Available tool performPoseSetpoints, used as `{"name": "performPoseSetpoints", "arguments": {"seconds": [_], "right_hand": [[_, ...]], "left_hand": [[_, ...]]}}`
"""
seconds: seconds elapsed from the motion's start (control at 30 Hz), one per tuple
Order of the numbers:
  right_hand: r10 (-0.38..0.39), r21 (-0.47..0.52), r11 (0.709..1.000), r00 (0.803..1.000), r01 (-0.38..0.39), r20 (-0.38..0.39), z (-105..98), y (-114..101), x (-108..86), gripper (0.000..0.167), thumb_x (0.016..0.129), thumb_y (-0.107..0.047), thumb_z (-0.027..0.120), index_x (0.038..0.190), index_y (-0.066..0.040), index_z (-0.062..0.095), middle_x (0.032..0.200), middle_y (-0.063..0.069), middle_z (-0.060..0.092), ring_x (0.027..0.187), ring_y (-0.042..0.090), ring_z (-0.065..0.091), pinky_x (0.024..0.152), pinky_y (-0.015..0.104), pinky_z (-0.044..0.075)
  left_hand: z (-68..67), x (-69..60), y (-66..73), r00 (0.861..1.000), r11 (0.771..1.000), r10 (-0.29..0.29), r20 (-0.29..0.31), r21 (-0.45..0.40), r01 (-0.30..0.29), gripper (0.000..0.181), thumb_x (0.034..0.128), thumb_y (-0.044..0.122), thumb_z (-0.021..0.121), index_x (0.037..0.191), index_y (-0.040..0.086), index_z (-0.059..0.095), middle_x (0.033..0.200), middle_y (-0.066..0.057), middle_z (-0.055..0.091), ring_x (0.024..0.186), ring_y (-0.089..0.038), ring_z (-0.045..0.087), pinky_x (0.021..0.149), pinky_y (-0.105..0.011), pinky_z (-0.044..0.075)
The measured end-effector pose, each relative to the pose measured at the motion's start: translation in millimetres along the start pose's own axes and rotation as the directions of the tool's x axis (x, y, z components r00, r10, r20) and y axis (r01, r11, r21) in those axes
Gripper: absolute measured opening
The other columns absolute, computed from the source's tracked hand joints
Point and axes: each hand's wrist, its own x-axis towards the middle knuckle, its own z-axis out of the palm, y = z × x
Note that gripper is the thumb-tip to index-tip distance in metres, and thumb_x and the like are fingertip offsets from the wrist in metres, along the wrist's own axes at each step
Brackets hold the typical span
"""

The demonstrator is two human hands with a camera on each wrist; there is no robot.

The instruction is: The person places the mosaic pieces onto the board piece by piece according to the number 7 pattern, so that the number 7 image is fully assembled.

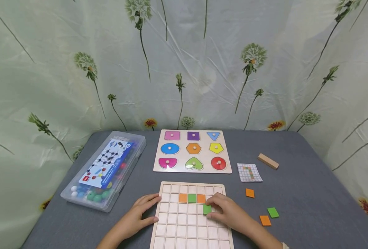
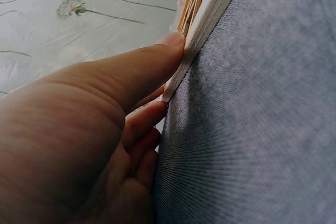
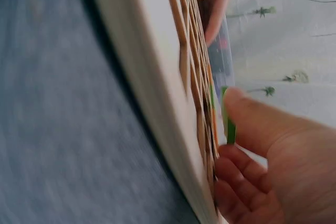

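A wooden grid board (image 1: 171,229) lies on the table at the bottom of the head view. Orange tile (image 1: 183,197), green tile (image 1: 192,198) and another orange tile (image 1: 201,199) sit side by side in its second row. My right hand (image 1: 227,212) pinches a green square tile (image 1: 207,209) between thumb and finger. In the right wrist view this green tile (image 3: 230,119) is tilted on edge above the grid. My left hand (image 1: 137,216) touches the board's left edge with thumb and fingertips, fingers fairly straight; the thumb (image 2: 152,59) rests at the rim.
Loose on the right lie two orange tiles (image 1: 265,220) and one green tile (image 1: 273,212). A pattern card (image 1: 249,172) and wooden block (image 1: 268,161) lie farther back. Behind the board is a shape puzzle (image 1: 184,168); at left, a clear plastic case (image 1: 109,204) holds coloured balls.
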Motion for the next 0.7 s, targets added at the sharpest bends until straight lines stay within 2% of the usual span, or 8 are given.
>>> {"name": "performPoseSetpoints", "arguments": {"seconds": [0.1, 0.3, 0.53, 0.7], "right_hand": [[-0.007, -0.029, 1.0, 1.0, 0.007, -0.001, 4.4, 0.7, 1.8, 0.026, 0.079, -0.032, 0.067, 0.101, -0.017, 0.062, 0.093, -0.011, 0.053, 0.08, 0.006, 0.047, 0.069, 0.022, 0.043], [0.036, -0.076, 0.996, 0.999, -0.036, -0.001, 8.8, -2.3, 4.7, 0.029, 0.078, -0.036, 0.068, 0.1, -0.017, 0.061, 0.085, -0.012, 0.048, 0.077, 0.004, 0.043, 0.067, 0.02, 0.04], [0.026, -0.022, 0.999, 0.999, -0.026, -0.02, 10.0, 0.3, 3.3, 0.019, 0.081, -0.019, 0.067, 0.099, -0.016, 0.06, 0.085, -0.011, 0.049, 0.078, 0.005, 0.045, 0.069, 0.021, 0.042], [0.018, -0.002, 1.0, 0.999, -0.018, -0.028, 11.4, -0.3, 4.4, 0.019, 0.082, -0.02, 0.067, 0.101, -0.018, 0.063, 0.084, -0.012, 0.052, 0.076, 0.005, 0.045, 0.066, 0.021, 0.041]], "left_hand": [[-0.2, 0.0, -0.2, 1.0, 1.0, 0.009, -0.006, 0.004, -0.009, 0.061, 0.082, 0.045, 0.059, 0.135, 0.018, 0.044, 0.136, -0.002, 0.038, 0.124, -0.029, 0.028, 0.09, -0.054, 0.031], [-0.1, -0.1, -0.6, 1.0, 1.0, 0.013, -0.007, 0.005, -0.013, 0.061, 0.0821, 0.045, 0.059, 0.135, 0.018, 0.044, 0.136, -0.002, 0.038, 0.124, -0.029, 0.029, 0.089, -0.054, 0.032], [0.4, 0.3, -0.7, 1.0, 1.0, -0.004, 0.007, -0.011, 0.004, 0.062, 0.0817, 0.046, 0.058, 0.135, 0.019, 0.043, 0.137, -0.002, 0.037, 0.124, -0.029, 0.028, 0.09, -0.055, 0.031], [0.0, 0.1, 0.0, 1.0, 1.0, -0.003, 0.004, -0.006, 0.003, 0.061, 0.0819, 0.045, 0.059, 0.135, 0.019, 0.044, 0.136, -0.002, 0.038, 0.124, -0.03, 0.028, 0.09, -0.055, 0.031]]}}
